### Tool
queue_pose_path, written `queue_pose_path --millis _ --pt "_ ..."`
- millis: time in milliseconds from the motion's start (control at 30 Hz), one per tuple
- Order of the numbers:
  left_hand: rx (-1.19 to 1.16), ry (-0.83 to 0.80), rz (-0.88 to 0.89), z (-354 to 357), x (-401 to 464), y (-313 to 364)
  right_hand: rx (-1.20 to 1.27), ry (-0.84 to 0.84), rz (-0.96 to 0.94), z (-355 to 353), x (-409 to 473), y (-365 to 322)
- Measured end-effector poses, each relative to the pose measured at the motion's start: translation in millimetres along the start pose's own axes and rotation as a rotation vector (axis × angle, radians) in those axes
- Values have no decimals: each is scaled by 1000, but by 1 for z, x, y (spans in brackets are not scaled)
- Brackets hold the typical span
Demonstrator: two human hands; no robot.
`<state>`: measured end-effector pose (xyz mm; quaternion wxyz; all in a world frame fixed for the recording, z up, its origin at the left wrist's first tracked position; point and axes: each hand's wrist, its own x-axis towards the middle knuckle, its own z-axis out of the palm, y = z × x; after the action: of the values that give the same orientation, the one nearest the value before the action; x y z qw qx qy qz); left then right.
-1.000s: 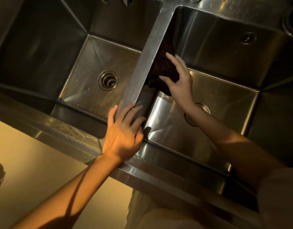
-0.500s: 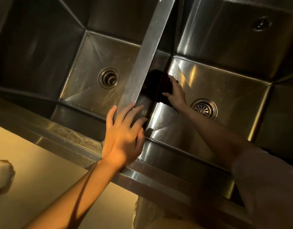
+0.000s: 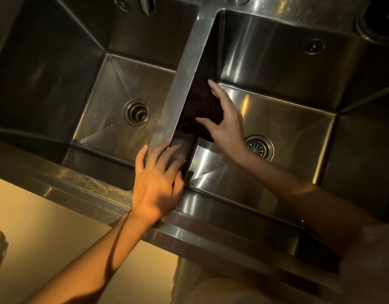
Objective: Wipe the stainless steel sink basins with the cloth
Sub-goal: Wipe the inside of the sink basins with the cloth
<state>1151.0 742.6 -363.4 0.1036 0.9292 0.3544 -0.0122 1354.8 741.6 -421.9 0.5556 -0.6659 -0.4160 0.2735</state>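
Two stainless steel basins sit side by side, the left basin [image 3: 114, 88] and the right basin [image 3: 283, 110], split by a steel divider [image 3: 184, 80]. A dark cloth [image 3: 202, 108] is pressed flat against the right basin's left wall, just under the divider. My right hand [image 3: 226, 121] holds the cloth there with fingers spread over it. My left hand [image 3: 158, 183] rests palm down on the near end of the divider and the front rim, fingers apart, holding nothing.
Each basin has a round drain, the left drain [image 3: 136, 112] and the right drain [image 3: 259, 147]. A faucet spout [image 3: 147, 4] hangs at the top. The steel front rim [image 3: 79, 185] borders a pale floor [image 3: 46, 227] below. An overflow hole [image 3: 314, 46] marks the right basin's back wall.
My right hand slid the cloth down the right basin's left wall to the bottom, then back up to mid-height. My left hand stayed on the divider.
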Motion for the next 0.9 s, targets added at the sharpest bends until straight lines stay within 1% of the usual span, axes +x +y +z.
queue_pose_path --millis 67,133,367,500,567,700,767,900 --pt "2 2 -2 0 1 0 -17 8 -5 2 -3 4" --pt "-1 9 0 0 0 1 -60 -2 32 7 -4 21" --pt "-15 65 28 1 -2 -1 -270 -208 250 32 -8 118" --pt "-28 89 29 2 -3 0 -386 -247 302 46 -19 152" --pt "-28 86 29 2 -3 0 -416 -236 312 52 -26 159" --pt "-12 53 19 1 -3 0 -374 -170 304 57 -30 142" --pt "-10 30 -2 -1 -2 1 -324 -158 244 51 -32 120" --pt "-46 8 -44 -4 -1 3 -133 -115 101 30 -38 53"
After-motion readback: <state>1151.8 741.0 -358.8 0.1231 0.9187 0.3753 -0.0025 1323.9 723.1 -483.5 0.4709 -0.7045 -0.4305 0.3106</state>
